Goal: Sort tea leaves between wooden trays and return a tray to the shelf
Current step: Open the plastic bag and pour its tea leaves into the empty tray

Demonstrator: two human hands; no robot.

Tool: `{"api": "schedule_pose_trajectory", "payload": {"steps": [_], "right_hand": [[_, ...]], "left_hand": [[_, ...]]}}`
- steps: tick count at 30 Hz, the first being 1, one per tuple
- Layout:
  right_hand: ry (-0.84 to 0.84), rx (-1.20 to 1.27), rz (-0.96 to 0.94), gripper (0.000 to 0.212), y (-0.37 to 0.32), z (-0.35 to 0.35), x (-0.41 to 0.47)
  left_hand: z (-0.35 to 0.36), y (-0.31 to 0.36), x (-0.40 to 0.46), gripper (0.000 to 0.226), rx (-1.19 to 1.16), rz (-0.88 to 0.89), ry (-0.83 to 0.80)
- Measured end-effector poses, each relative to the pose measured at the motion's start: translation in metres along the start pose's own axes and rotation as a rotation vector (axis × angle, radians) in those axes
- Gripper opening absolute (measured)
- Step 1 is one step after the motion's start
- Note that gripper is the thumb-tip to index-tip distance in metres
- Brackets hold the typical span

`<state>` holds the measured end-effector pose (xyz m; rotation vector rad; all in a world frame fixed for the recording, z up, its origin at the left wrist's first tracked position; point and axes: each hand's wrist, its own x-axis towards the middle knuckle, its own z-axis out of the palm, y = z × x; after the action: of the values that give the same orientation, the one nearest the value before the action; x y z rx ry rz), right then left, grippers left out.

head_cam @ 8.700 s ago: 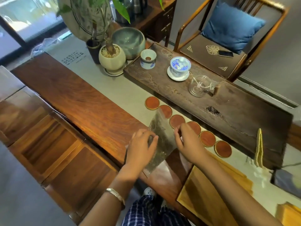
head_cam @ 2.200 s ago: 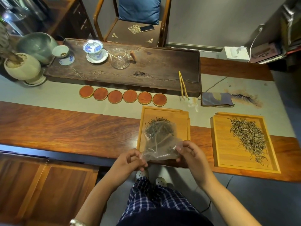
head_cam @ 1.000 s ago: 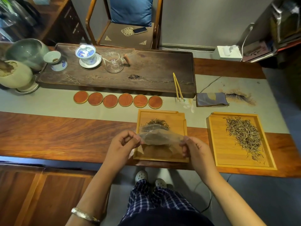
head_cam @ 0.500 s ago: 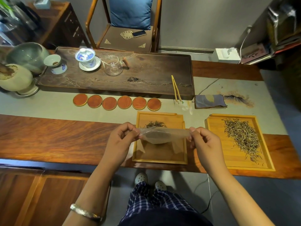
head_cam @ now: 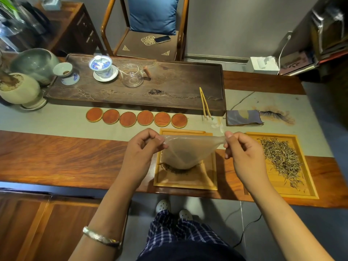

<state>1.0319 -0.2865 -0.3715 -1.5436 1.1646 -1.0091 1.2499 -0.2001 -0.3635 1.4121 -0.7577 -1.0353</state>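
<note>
Your left hand (head_cam: 143,147) and right hand (head_cam: 243,149) each pinch a corner of the bag (head_cam: 188,151), now upended; half a second ago it lay stretched flat. Dark leaves (head_cam: 177,169) pile at its mouth on the near tray (head_cam: 188,183). Emptying looks nearly finished. The far tray (head_cam: 308,193) keeps its pale leaves.

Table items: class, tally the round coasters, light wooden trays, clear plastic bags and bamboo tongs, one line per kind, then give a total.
Round coasters: 6
Light wooden trays: 2
Clear plastic bag: 1
Bamboo tongs: 1
Total: 10
</note>
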Motion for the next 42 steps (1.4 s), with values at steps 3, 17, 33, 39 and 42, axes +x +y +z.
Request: {"api": "schedule_pose_trajectory", "payload": {"steps": [3, 17, 33, 39, 42], "right_hand": [[0.012, 0.005, 0.005, 0.036, -0.006, 0.001, 0.005], [0.033, -0.031, -0.026, 0.037, -0.022, -0.004, 0.006], [-0.038, -0.211, -0.226, 0.025, 0.007, -0.017, -0.043], [-0.258, -0.541, -0.062, 0.01, 0.099, -0.011, -0.098], [-0.338, -0.636, 0.108, 0.01, 0.129, -0.008, -0.107]], "left_hand": [[0.004, 0.005, 0.002, 0.016, -0.009, 0.006, -0.01], [0.005, 0.015, 0.004, 0.021, -0.01, 0.053, -0.033], [-0.023, -0.014, -0.016, 0.016, 0.166, 0.156, -0.228], [-0.041, -0.097, -0.04, 0.005, 0.402, -0.114, -0.296], [-0.04, -0.133, -0.044, 0.007, 0.489, -0.294, -0.312]]}}
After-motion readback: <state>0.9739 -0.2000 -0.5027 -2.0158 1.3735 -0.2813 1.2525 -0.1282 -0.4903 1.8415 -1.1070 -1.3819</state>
